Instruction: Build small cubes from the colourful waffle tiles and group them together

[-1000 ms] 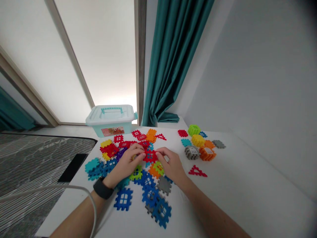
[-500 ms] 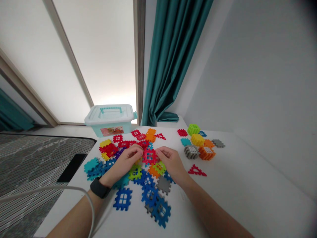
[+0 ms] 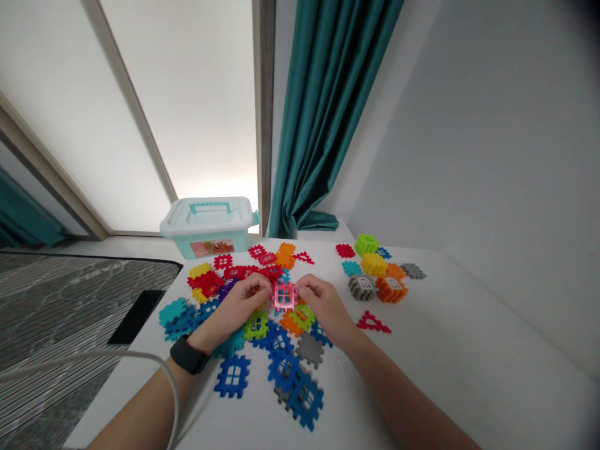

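Observation:
Between my two hands is a red window-shaped building piece (image 3: 284, 307), its face catching the light. My left hand (image 3: 246, 300), below which a dark watch sits on the wrist, is closed at the piece's left edge. My right hand (image 3: 321, 300) pinches the right edge between thumb and fingers. Under and around them lie loose interlocking pieces: a lime window piece (image 3: 255, 325), an orange piece (image 3: 291, 325), a grey square (image 3: 310, 350) and several blue window pieces (image 3: 305, 400). Red pieces (image 3: 206, 283) are piled beyond my left hand.
A lidded turquoise box (image 3: 209, 228) stands at the table's back left. Assembled cubes, among them an orange cube (image 3: 392, 289) and a yellow cube (image 3: 374, 264), sit to the right. A red triangle piece (image 3: 373, 322) lies nearer. A pale cable (image 3: 159, 365) crosses my left forearm.
The red window piece has tilted between my fingers, so its face now shines paler. Both hands have barely moved, and the other pieces lie as before.

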Demonstrator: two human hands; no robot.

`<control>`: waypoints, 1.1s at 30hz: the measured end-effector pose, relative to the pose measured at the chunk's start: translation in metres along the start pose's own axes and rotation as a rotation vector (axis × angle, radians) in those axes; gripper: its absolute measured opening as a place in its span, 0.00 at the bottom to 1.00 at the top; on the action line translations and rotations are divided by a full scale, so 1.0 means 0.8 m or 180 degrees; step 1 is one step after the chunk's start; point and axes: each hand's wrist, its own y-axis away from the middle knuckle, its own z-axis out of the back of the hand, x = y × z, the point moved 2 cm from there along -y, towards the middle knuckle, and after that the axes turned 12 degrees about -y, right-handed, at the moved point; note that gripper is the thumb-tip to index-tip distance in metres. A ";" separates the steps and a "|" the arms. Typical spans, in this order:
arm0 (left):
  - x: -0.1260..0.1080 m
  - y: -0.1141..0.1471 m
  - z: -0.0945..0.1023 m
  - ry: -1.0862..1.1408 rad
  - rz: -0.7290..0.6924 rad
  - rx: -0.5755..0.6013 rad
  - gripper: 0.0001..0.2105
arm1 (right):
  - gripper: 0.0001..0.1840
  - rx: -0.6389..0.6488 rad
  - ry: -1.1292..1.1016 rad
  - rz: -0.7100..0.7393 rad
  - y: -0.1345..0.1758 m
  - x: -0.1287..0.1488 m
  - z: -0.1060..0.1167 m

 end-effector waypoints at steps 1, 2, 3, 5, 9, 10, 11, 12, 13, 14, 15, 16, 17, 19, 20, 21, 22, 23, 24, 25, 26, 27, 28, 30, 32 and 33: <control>0.000 0.000 0.000 0.0023 0.0026 0.0016 0.11 | 0.16 0.0027 0.0036 0.0034 0.000 0.000 0.000; 0.002 0.000 -0.001 0.0031 0.0033 0.0024 0.11 | 0.16 0.0047 0.0063 0.0053 0.000 0.000 0.000; 0.003 0.000 -0.001 0.0015 0.0021 0.0026 0.11 | 0.16 0.0063 0.0091 0.0058 -0.001 0.000 0.001; 0.009 -0.001 -0.002 -0.0103 -0.0059 -0.0012 0.10 | 0.14 0.0069 0.0173 0.0097 -0.002 0.000 0.001; 0.019 -0.004 -0.001 -0.0507 -0.0321 -0.0235 0.08 | 0.09 0.0008 0.0767 0.0830 -0.001 0.004 0.002; 0.020 -0.004 0.000 -0.0584 -0.0372 -0.0274 0.07 | 0.07 -0.0016 0.0977 0.1098 0.000 0.006 0.002; 0.020 -0.004 0.000 -0.0642 -0.0405 -0.0289 0.07 | 0.06 -0.0037 0.1170 0.1350 0.002 0.007 0.002; 0.019 -0.003 0.001 -0.0685 -0.0415 -0.0283 0.07 | 0.06 -0.0052 0.1325 0.1569 0.004 0.009 0.002; 0.018 -0.003 0.001 -0.0712 -0.0406 -0.0270 0.07 | 0.06 -0.0069 0.1435 0.1759 0.006 0.011 0.002; 0.016 -0.002 0.002 -0.0726 -0.0383 -0.0246 0.08 | 0.06 -0.0087 0.1514 0.1925 0.008 0.012 0.003; 0.014 -0.001 0.002 -0.0731 -0.0359 -0.0219 0.08 | 0.07 -0.0101 0.1580 0.2065 0.010 0.014 0.003; 0.012 0.000 0.003 -0.0733 -0.0346 -0.0188 0.09 | 0.07 -0.0112 0.1642 0.2180 0.012 0.015 0.003; 0.010 0.000 0.003 -0.0735 -0.0350 -0.0161 0.10 | 0.08 -0.0126 0.1701 0.2275 0.013 0.016 0.004; 0.007 0.001 0.003 -0.0742 -0.0396 -0.0109 0.11 | 0.08 -0.0127 0.1806 0.2405 0.015 0.017 0.003; 0.007 0.001 0.003 -0.0749 -0.0420 -0.0087 0.11 | 0.09 -0.0105 0.1840 0.2447 0.016 0.017 0.003; 0.007 0.001 0.002 -0.0760 -0.0433 -0.0067 0.11 | 0.09 -0.0073 0.1857 0.2480 0.017 0.017 0.002; 0.008 0.001 0.002 -0.0775 -0.0445 -0.0047 0.11 | 0.09 -0.0042 0.1859 0.2498 0.018 0.016 0.001; 0.008 0.001 0.001 -0.0792 -0.0463 -0.0028 0.11 | 0.10 -0.0012 0.1857 0.2501 0.018 0.016 0.001; 0.009 0.001 0.001 -0.0807 -0.0490 -0.0023 0.11 | 0.10 0.0013 0.1851 0.2498 0.018 0.016 0.000; 0.009 0.001 0.001 -0.0822 -0.0527 -0.0053 0.11 | 0.10 0.0038 0.1851 0.2480 0.018 0.015 0.000; 0.009 0.001 0.002 -0.0846 -0.0578 -0.0122 0.11 | 0.10 0.0069 0.1859 0.2443 0.017 0.015 0.000; 0.009 0.001 0.003 -0.0896 -0.0640 -0.0229 0.11 | 0.10 0.0111 0.1869 0.2389 0.017 0.015 0.001; 0.009 0.002 0.005 -0.0989 -0.0706 -0.0358 0.12 | 0.12 0.0177 0.1882 0.2316 0.016 0.015 0.001; 0.010 0.002 0.007 -0.1296 -0.0878 -0.0610 0.16 | 0.20 0.0353 0.1907 0.2144 0.014 0.014 0.002; 0.013 0.003 0.009 -0.1658 -0.1087 -0.0759 0.19 | 0.25 0.0514 0.1938 0.2006 0.012 0.014 0.002; 0.015 0.004 0.009 -0.1800 -0.1195 -0.0803 0.20 | 0.25 0.0566 0.1959 0.1977 0.011 0.013 0.003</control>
